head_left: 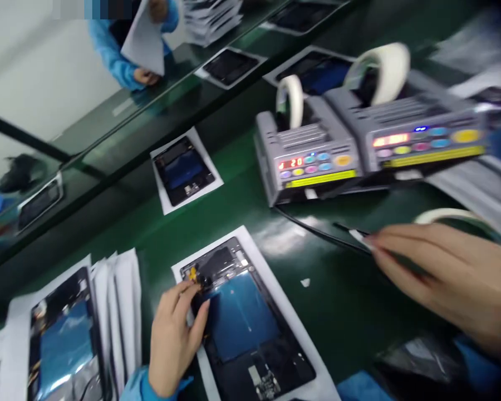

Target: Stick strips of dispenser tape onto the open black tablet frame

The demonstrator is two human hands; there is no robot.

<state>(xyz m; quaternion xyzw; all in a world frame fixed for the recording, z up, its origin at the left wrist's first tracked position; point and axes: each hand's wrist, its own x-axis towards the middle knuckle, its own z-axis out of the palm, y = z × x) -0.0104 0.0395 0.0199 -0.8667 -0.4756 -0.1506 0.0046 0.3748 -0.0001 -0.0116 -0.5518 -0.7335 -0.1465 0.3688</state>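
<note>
An opened tablet body with a blue battery panel lies on a white sheet on the green belt in front of me. My left hand rests on its upper left corner, fingers curled and pinched at a small part near a yellow tab. My right hand hovers to the right, fingers closed around dark tweezers that point toward the tape dispensers and carry a small pale piece of tape at the tip.
Two grey tape dispensers with white rolls stand behind. Another tablet on paper lies further up the belt. More tablets and stacked sheets sit at left. A co-worker's blue sleeve holds paper far back.
</note>
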